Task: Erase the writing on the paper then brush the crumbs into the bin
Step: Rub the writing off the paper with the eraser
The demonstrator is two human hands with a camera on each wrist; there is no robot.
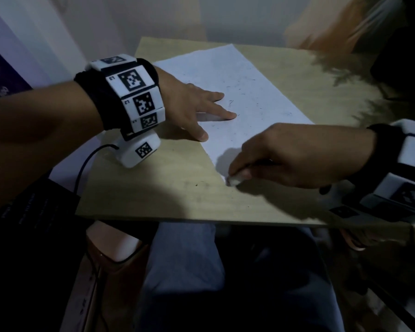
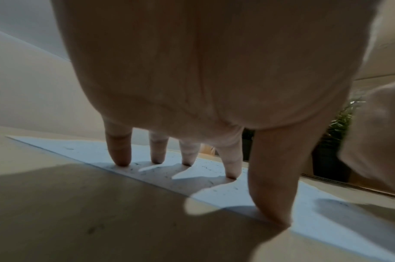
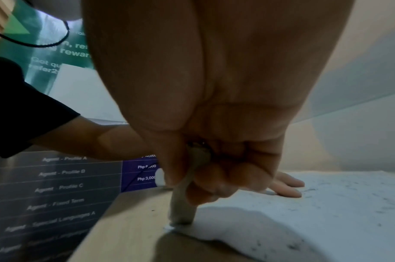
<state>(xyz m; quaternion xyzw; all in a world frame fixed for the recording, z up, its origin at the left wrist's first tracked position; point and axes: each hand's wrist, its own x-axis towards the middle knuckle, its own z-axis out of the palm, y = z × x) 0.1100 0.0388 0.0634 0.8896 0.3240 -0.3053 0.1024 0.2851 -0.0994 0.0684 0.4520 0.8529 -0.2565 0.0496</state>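
Item: paper (image 1: pixel 235 101), flat on table (image 1: pixel 153 188), crumb-flecked. Our left hand (image 1: pixel 189 104), fingers spread straight, presses its nine-o'clock edge. Our right hand (image 1: pixel 285 154) pinches eraser (image 1: pixel 234 181) at its six-o'clock corner.

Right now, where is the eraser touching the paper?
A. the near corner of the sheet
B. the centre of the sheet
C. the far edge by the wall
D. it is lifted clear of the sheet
A: the eraser, pinched in the right hand, sits on the near corner of the paper.
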